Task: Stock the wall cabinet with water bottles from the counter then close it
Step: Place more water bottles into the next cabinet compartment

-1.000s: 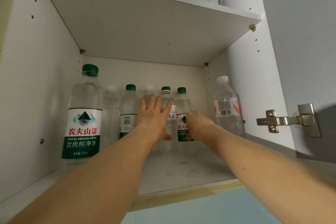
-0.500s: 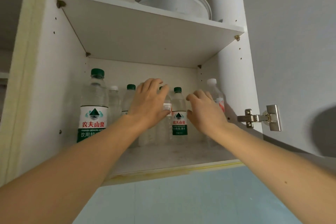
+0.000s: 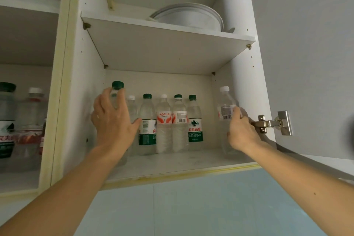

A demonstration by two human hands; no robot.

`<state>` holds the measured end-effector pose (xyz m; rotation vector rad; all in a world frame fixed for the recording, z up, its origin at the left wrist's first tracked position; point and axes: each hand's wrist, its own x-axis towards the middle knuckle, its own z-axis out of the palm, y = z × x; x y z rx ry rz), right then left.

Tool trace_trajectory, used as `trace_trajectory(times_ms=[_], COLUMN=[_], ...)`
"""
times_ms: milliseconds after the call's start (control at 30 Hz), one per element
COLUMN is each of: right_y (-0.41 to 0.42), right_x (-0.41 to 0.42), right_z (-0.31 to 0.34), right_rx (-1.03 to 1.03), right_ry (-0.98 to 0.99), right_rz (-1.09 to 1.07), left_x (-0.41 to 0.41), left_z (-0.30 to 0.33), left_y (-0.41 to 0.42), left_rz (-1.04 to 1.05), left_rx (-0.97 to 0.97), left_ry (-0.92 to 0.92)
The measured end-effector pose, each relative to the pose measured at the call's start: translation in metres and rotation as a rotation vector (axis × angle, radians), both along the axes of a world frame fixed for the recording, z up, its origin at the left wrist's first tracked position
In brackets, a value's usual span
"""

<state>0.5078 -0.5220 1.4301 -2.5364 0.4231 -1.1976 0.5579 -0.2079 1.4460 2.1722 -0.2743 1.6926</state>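
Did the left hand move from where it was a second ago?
Yes. The left hand went left along the shelf, away from the middle bottles, and now grips the big green-capped bottle by the cabinet's left wall.

So my hands split apart from the middle bottles: left hand point(image 3: 113, 120) now wraps the tall green-capped bottle point(image 3: 117, 94) on the left, right hand point(image 3: 242, 130) grips the white-capped bottle point(image 3: 226, 105) by the right wall. View's pulled back too, so the next cabinet bay point(image 3: 26, 101) shows.
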Motion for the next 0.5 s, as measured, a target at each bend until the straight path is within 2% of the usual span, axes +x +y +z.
trace_trajectory(times_ms=[100, 500], right_y=[-0.005, -0.011], right_x=[0.006, 0.047], right_z=[0.005, 0.023], right_rx=[0.059, 0.064], right_ry=[0.014, 0.215], right_rz=[0.034, 0.166], left_x=[0.002, 0.008], left_z=[-0.001, -0.006], left_y=[-0.001, 0.003], left_rz=[-0.143, -0.258], left_rx=[-0.106, -0.144], left_ry=[0.051, 0.042])
